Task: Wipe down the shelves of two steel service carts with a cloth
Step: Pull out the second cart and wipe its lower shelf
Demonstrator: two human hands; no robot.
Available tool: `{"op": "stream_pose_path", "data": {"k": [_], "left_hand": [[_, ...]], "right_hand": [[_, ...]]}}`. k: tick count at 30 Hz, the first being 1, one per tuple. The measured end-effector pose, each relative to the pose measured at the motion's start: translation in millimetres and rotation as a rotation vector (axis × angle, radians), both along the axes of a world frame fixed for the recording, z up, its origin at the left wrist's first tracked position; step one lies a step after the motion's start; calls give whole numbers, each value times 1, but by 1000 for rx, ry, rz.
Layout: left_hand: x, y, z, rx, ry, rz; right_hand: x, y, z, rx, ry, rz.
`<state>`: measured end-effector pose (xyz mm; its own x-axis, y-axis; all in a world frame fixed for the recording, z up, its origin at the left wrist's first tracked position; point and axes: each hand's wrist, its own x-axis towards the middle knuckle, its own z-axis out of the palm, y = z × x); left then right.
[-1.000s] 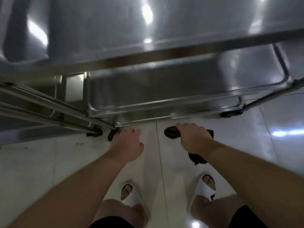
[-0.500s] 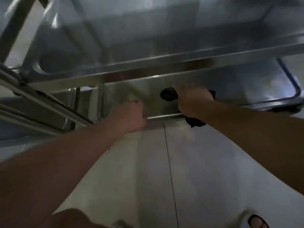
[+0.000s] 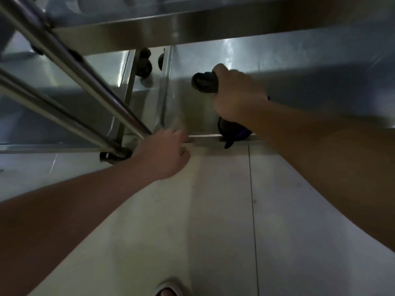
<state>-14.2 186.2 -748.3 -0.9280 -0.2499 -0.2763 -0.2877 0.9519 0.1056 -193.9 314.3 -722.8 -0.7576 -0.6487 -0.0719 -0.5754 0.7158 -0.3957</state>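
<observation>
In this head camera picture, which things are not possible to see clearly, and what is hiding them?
- Cloth: mostly covered by the right hand gripping it; only dark ends show.
- Left hand fingertips: curled at the lower shelf rim; whether they hold it cannot be told.
- Lower shelf surface: blurred and shadowed, so dirt cannot be judged.
- Upper shelf: cut off by the top edge.
- Sandal: cut off by the bottom edge.

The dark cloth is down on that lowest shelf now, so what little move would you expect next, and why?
Probably a sideways sweep along the lower shelf: the right hand grips the bunched cloth over the steel, while the left hand holds the front rim, apparently steadying the cart.
</observation>
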Motion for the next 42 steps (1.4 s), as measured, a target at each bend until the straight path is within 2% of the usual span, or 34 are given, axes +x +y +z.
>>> {"op": "stream_pose_path", "data": {"k": [5,10,12,14,16,18,20,22,24,28,32,35,37,39,42], "left_hand": [[42,-27,-24,143,-8,120],[71,-66,-39,156,-23,498],[72,-79,-37,236,102,556],[66,-80,-33,387,312,544],[55,-76,-29,467,506,545],[39,-73,-28,574,657,623],[21,-72,-29,772,794,721],[8,-70,-31,907,951,755],[0,-69,-35,948,1025,751],[-4,-72,-41,1015,1045,759],[-5,-72,-44,1036,1056,747],[-6,-69,-43,1024,1082,745],[-7,-66,-43,1020,1102,744],[-7,-66,-43,1013,1107,737],[-7,-67,-43,1004,1096,691]], "right_hand": [[13,-41,-10,-43,-25,99],[28,-89,-29,-128,-27,103],[36,-107,-44,-169,-33,94],[44,-118,-61,-206,-163,118],[53,-122,-79,-151,-283,227],[59,-119,-94,-47,-230,362],[63,-111,-103,-25,-149,453],[67,-97,-108,-14,-92,495],[67,-76,-110,5,-54,484],[40,-5,-109,63,-5,334],[-19,65,-104,152,33,-43],[-38,58,-105,193,-30,-415],[-26,18,-105,212,-19,-519],[2,-31,-106,172,25,-320],[50,-80,-104,74,8,287]]}}
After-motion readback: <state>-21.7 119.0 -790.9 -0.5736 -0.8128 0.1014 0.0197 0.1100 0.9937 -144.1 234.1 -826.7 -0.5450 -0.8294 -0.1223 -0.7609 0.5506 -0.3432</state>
